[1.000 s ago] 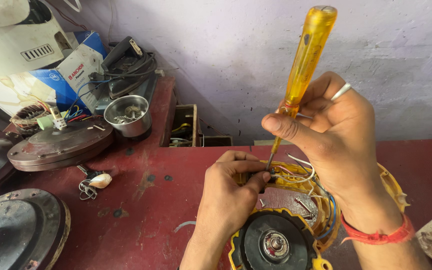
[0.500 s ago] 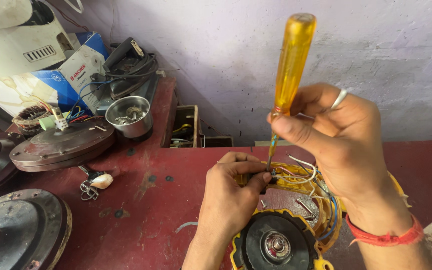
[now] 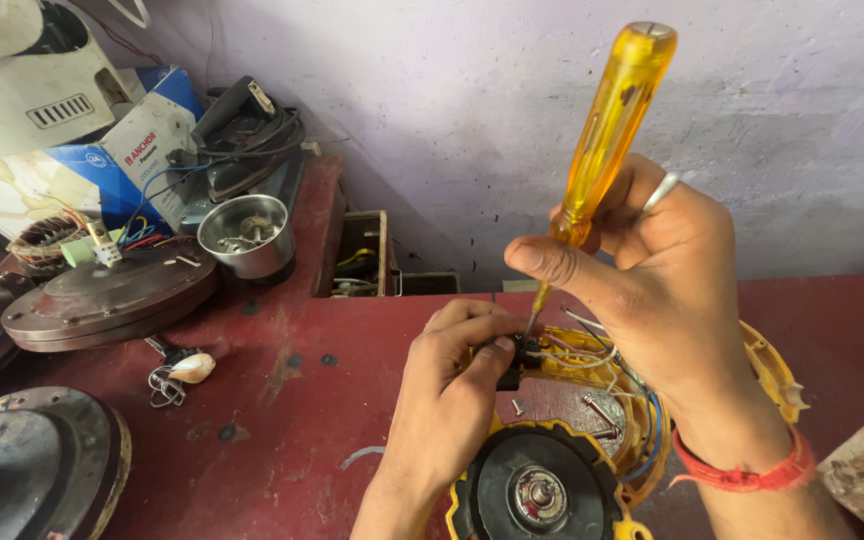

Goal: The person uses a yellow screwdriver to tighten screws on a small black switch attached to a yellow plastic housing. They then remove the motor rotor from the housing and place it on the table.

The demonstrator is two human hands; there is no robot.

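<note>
Beside hands (image 3: 642,290): steel bowl (image 3: 245,236), metal bits.

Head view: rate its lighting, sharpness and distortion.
Head view: soft, even light with faint shadows; the right hand, yellow screwdriver and left hand are sharp; slight glare on the steel bowl; the edges bend from the wide lens.

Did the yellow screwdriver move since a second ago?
A bit: the screwdriver in the right hand swung more upright, then back to a slight lean, tip kept on the black part. The left hand kept pinching that part. The yellow casing and steel cup stayed put.
</note>
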